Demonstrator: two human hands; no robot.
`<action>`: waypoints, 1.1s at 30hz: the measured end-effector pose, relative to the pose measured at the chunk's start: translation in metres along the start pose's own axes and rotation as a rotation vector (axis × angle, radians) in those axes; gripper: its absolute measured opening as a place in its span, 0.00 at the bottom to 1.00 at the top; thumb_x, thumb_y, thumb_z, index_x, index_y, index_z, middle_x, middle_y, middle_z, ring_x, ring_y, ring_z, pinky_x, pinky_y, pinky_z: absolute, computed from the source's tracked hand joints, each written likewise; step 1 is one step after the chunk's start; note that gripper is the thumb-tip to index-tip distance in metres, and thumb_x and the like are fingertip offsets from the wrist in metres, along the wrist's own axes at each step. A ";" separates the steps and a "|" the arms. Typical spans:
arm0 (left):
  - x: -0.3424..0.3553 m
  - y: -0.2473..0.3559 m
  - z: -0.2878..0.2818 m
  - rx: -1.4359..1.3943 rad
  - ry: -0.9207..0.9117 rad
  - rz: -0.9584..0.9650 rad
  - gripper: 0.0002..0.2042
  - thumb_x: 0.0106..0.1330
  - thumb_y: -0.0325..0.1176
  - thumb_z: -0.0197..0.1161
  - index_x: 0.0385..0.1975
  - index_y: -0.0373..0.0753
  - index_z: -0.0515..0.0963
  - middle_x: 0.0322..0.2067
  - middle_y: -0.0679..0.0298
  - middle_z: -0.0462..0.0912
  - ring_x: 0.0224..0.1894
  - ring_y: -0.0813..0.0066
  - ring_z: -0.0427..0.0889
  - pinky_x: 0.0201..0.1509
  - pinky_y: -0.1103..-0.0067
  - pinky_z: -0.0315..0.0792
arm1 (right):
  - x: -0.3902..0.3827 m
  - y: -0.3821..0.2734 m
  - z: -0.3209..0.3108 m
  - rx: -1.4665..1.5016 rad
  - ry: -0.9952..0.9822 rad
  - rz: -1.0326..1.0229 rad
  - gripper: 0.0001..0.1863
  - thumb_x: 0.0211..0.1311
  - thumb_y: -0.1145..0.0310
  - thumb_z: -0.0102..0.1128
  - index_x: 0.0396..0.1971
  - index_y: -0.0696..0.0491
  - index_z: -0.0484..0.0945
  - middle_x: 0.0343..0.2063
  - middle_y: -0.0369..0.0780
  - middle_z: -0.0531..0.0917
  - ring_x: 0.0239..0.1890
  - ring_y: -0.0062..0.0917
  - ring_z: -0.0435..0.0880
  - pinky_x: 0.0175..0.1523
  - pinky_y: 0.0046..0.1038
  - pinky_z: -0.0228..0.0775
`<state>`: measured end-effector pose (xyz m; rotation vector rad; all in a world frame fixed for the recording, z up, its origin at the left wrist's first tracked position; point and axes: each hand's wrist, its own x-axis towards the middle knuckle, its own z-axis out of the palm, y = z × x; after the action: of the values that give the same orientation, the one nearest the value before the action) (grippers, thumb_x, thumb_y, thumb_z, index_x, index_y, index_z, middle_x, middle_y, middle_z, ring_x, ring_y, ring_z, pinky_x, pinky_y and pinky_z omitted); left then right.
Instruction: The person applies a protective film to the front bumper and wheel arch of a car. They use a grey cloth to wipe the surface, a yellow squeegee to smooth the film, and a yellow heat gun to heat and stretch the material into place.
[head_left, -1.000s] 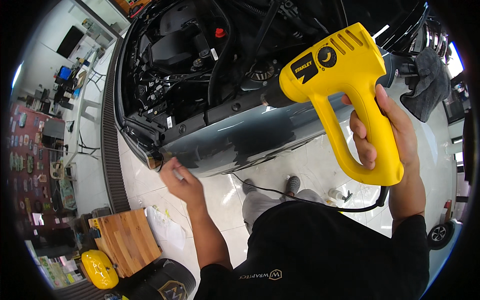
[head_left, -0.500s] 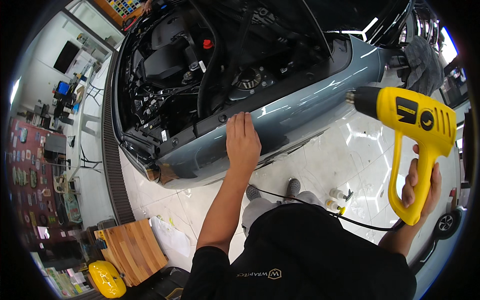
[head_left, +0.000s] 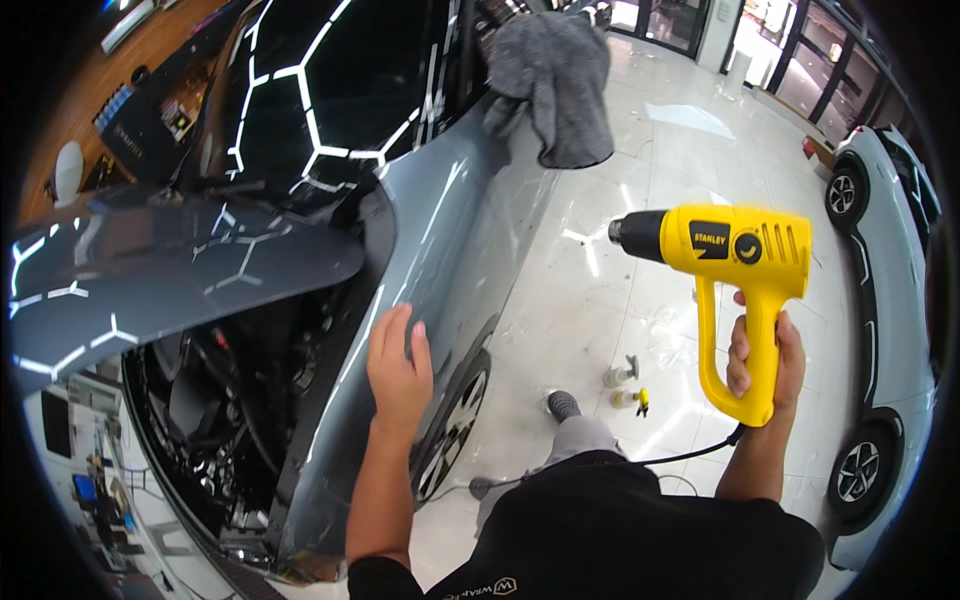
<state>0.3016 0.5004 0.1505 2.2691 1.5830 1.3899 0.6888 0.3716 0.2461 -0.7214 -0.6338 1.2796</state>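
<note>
Right hand [head_left: 768, 360] wrapped round the rear grip of a bright yellow plastic heat gun [head_left: 735, 255], out to the person's right, in the air over the floor and well apart from the car. The grip puts fingers behind the black, metal-tipped nozzle [head_left: 637, 235], presumably to spare them any heat; it points left, toward the bodywork. A black rubbery cord [head_left: 690, 455] drops from the handle base, trailing across the person's front, apparently slack enough to leave the arm free.

Left hand [head_left: 398, 370] now: nothing in it, fingers loosely extended over the glossy blue-grey fender [head_left: 425, 215]; contact, I can't tell.

Farther out, the dark raised hood [head_left: 180, 280] leaves the engine bay [head_left: 220, 420] exposed. A fluffy grey towel [head_left: 560, 90] drapes by the windshield side, perhaps covering a mirror. Two small spray bottles [head_left: 624, 398] stand on the pale tiled floor [head_left: 560, 290], likely for easy reach.
</note>
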 end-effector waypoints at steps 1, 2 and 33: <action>0.027 0.001 0.020 -0.036 0.015 0.011 0.12 0.64 0.25 0.59 0.45 0.27 0.76 0.44 0.46 0.79 0.46 0.49 0.78 0.52 0.67 0.72 | 0.007 -0.003 -0.011 -0.017 0.017 -0.023 0.27 0.73 0.55 0.40 0.56 0.65 0.63 0.23 0.45 0.77 0.11 0.27 0.75 0.16 0.22 0.72; 0.045 0.003 0.045 -0.064 0.035 0.006 0.12 0.64 0.25 0.59 0.45 0.27 0.76 0.43 0.47 0.79 0.45 0.49 0.79 0.51 0.67 0.73 | 0.016 -0.005 -0.028 -0.049 0.039 -0.046 0.26 0.73 0.54 0.41 0.55 0.64 0.63 0.22 0.45 0.76 0.10 0.27 0.75 0.16 0.22 0.71; -0.265 0.033 -0.071 0.256 0.796 -0.986 0.06 0.65 0.30 0.60 0.32 0.35 0.72 0.26 0.54 0.74 0.29 0.54 0.75 0.32 0.67 0.69 | 0.096 0.186 0.223 0.063 -1.181 1.078 0.28 0.77 0.51 0.31 0.64 0.58 0.55 0.28 0.43 0.74 0.15 0.25 0.76 0.17 0.25 0.75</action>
<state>0.2578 0.2509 0.0410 0.6068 2.6228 1.8159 0.4200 0.5187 0.2442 -0.1179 -1.1891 2.7601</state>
